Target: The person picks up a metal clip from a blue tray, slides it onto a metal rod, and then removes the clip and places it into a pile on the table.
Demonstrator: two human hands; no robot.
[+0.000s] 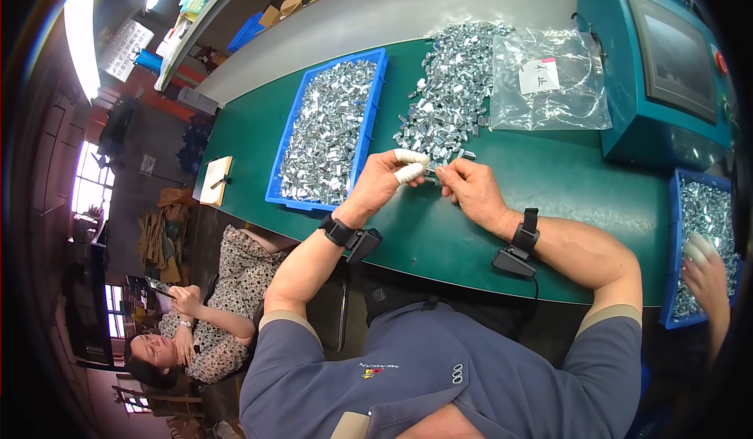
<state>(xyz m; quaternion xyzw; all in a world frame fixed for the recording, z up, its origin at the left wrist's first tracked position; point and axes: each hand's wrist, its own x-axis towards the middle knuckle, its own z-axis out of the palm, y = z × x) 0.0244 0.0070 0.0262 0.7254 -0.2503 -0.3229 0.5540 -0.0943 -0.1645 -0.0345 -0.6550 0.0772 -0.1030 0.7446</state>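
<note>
Above the green table my two hands meet near the close end of a loose pile of small silvery metal pieces (451, 86). White finger cots (409, 174) cover the thumb and a finger of my left hand (378, 182), which are pinched together. Opposite it, the fingertips of my right hand (477, 194) are also closed in a pinch. A small metal piece (430, 174) shows between the two hands' fingertips, but its shape is hard to make out. Left of my hands, a blue tray (363, 137) holds many similar metal pieces.
A clear plastic bag (576, 98) with a white label lies beside the pile. Behind it stands a teal machine (627, 117) with a screen. At right, another person's hand (706, 270) reaches over a second blue tray (673, 274). A notepad (213, 180) lies far left; a seated person (227, 313) holds a phone.
</note>
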